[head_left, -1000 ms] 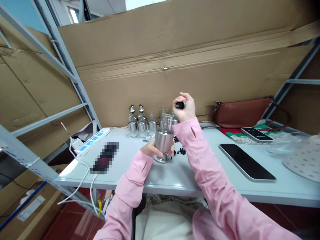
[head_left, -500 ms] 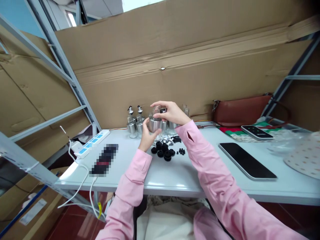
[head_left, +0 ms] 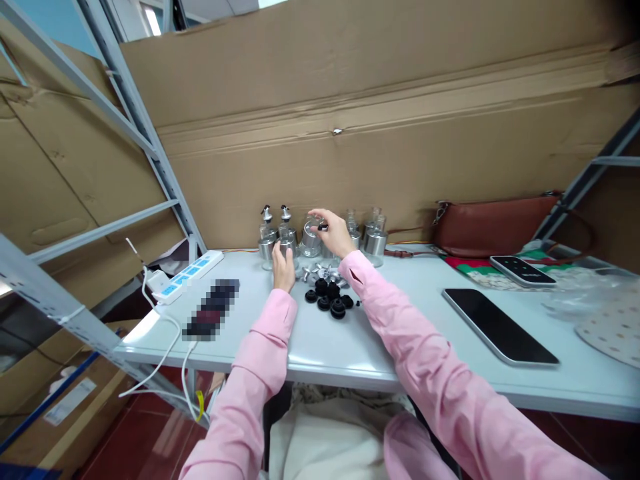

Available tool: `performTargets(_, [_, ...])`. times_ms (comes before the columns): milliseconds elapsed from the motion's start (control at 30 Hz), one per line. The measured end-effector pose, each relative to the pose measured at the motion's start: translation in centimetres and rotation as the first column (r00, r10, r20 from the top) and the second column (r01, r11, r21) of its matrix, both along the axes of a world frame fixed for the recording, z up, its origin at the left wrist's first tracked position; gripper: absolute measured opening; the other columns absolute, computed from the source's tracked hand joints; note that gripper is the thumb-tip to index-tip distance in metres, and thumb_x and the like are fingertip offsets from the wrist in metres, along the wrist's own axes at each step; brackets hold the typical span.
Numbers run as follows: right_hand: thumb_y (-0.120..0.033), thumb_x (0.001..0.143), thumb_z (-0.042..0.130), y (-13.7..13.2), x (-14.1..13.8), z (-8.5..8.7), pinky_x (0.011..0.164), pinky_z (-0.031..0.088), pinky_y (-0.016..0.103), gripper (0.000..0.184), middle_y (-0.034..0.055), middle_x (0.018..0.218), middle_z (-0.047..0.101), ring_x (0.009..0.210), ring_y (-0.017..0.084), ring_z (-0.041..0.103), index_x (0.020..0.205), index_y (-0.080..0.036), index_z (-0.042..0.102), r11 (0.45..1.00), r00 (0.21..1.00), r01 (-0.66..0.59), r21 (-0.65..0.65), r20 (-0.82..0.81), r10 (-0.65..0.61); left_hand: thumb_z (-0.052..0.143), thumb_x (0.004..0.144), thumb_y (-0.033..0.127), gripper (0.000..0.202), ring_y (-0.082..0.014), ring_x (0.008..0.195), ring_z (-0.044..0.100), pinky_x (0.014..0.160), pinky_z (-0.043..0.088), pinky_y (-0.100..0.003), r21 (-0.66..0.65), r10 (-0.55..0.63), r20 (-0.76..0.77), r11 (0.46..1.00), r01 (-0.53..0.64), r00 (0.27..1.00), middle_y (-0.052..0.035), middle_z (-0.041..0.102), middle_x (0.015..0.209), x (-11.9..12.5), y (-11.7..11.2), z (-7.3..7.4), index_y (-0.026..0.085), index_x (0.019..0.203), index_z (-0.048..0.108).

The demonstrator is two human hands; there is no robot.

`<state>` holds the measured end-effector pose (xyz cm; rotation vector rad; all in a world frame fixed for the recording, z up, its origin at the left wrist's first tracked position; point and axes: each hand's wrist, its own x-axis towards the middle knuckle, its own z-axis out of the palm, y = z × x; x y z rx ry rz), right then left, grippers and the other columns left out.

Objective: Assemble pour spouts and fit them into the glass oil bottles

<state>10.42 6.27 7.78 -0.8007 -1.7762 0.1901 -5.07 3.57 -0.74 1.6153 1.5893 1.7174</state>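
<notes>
My right hand (head_left: pixel 336 232) is over the bottles at the back of the table, fingers curled around a small black piece (head_left: pixel 323 227). Beside its fingertips is a glass bottle (head_left: pixel 311 245) with a silver metal band; whether they touch it cannot be made out. My left hand (head_left: pixel 283 268) is open with fingers raised, in front of another silver-banded bottle (head_left: pixel 289 241). Two bottles behind carry silver pourer tops with black tips (head_left: pixel 285 213). Black round stoppers (head_left: pixel 324 303) lie heaped before my hands, with silver spout pieces (head_left: pixel 320 272) just behind them.
More silver-banded bottles (head_left: pixel 375 241) stand at the right of the row, against a cardboard wall (head_left: pixel 380 153). A power strip (head_left: pixel 193 275) lies left. To the right are a black-screened tablet (head_left: pixel 500 327), a phone (head_left: pixel 523 271) and a brown handbag (head_left: pixel 490 227).
The bottle held between both hands is now farther back among the others. My left hand has let go and moved slightly left. The view has shifted a little.
</notes>
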Motion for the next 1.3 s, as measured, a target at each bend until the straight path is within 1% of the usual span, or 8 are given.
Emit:
performTargets(200, [-0.012, 0.075, 0.05, 1.2, -1.0, -2.5, 0.091, 0.043, 0.034, 0.038, 0.0102, 0.108, 0.062, 0.099, 0.021, 0.058, 0.112, -0.017, 0.06, 0.999, 0.988, 0.026, -0.027, 0.15, -0.021, 0.034, 0.09, 0.034, 0.042, -0.0203, 0.135, 0.027, 0.112, 0.02, -0.039, -0.001, 0.009, -0.031, 1.0, -0.009, 0.999, -0.0148, 0.033, 0.14, 0.2, -0.1, -0.3, 0.016, 0.128, 0.036])
performTargets(400, [-0.007, 0.074, 0.045, 1.7, -1.9, -3.6, 0.092, 0.043, 0.036, 0.047, 0.0109, 0.116, 0.058, 0.107, 0.023, 0.055, 0.118, -0.019, 0.055, 0.993, 0.981, 0.104, -0.051, 0.17, -0.094, 0.037, 0.087, 0.026, 0.041, -0.022, 0.137, 0.023, 0.113, 0.019, -0.042, -0.023, 0.003, -0.083, 1.0, -0.005, 0.997, -0.0153, 0.027, 0.144, 0.3, 0.0, -0.7, 0.015, 0.127, 0.038])
performTargets(600, [-0.007, 0.071, 0.045, 2.3, -1.8, -4.4, 0.087, 0.044, 0.035, 0.046, 0.0145, 0.116, 0.055, 0.092, 0.021, 0.058, 0.116, -0.014, 0.053, 0.993, 0.985, 0.1, -0.055, 0.146, -0.091, 0.046, 0.08, 0.02, 0.048, -0.0261, 0.137, 0.023, 0.112, 0.02, -0.045, -0.03, 0.009, -0.122, 0.999, -0.013, 0.993, -0.0179, 0.023, 0.145, 0.5, 0.1, -0.9, 0.015, 0.127, 0.036])
performTargets(733, [-0.015, 0.078, 0.044, 1.5, -1.9, -3.4, 0.084, 0.044, 0.033, 0.031, 0.0134, 0.109, 0.055, 0.078, 0.018, 0.057, 0.107, -0.015, 0.055, 0.992, 0.992, 0.127, 0.009, 0.007, -0.127, 0.052, 0.074, 0.016, 0.054, -0.028, 0.137, 0.019, 0.111, 0.021, -0.045, 0.141, 0.116, -0.23, 0.986, -0.085, 0.966, -0.0196, 0.018, 0.144, 0.8, -1.0, -0.1, 0.012, 0.125, 0.036])
performTargets(867, [-0.034, 0.084, 0.044, -1.3, -2.4, -1.0, 0.081, 0.042, 0.032, 0.021, 0.011, 0.098, 0.055, 0.083, 0.019, 0.055, 0.089, -0.017, 0.057, 0.964, 0.952, 0.26, 0.053, -0.18, -0.247, 0.059, 0.073, 0.027, 0.059, -0.0264, 0.131, 0.03, 0.107, 0.027, -0.044, 0.372, 0.174, -0.313, 0.927, -0.047, 0.934, -0.0172, 0.033, 0.134, 2.1, -2.7, 1.2, 0.016, 0.126, 0.035])
performTargets(1033, [-0.045, 0.083, 0.045, -4.7, -3.4, 0.8, 0.063, 0.038, 0.026, 0.028, 0.0009, 0.064, 0.054, 0.06, 0.015, 0.051, 0.07, -0.021, 0.053, 0.97, 0.972, 0.23, -0.079, -0.028, -0.232, 0.045, 0.084, 0.037, 0.043, -0.0242, 0.116, 0.043, 0.097, 0.035, -0.04, 0.471, 0.118, -0.358, 0.88, 0.069, 0.926, -0.0164, 0.047, 0.117, 3.8, -3.8, 1.8, 0.013, 0.12, 0.039])
performTargets(1167, [-0.05, 0.078, 0.05, -5.5, -3.8, 0.7, 0.057, 0.035, 0.025, 0.031, -0.0029, 0.057, 0.049, 0.052, 0.014, 0.047, 0.087, -0.02, 0.053, 0.97, 0.977, 0.215, -0.115, 0.019, -0.214, 0.034, 0.089, 0.035, 0.034, -0.023, 0.108, 0.048, 0.091, 0.037, -0.039, 0.444, 0.136, -0.283, 0.896, 0.004, 0.949, -0.014, 0.053, 0.109, 3.7, -3.6, 1.7, 0.014, 0.114, 0.043])
performTargets(1300, [-0.039, 0.083, 0.047, -5.9, -2.9, -0.4, 0.06, 0.04, 0.027, 0.033, 0.0, 0.068, 0.05, 0.057, 0.013, 0.049, 0.107, -0.017, 0.049, 1.0, 0.996, -0.005, 0.003, 0.091, 0.004, 0.026, 0.091, 0.029, 0.034, -0.0203, 0.106, 0.051, 0.09, 0.038, -0.035, 0.402, 0.115, -0.194, 0.915, -0.028, 0.974, -0.0128, 0.055, 0.113, 3.3, -3.5, 1.9, 0.016, 0.118, 0.04])
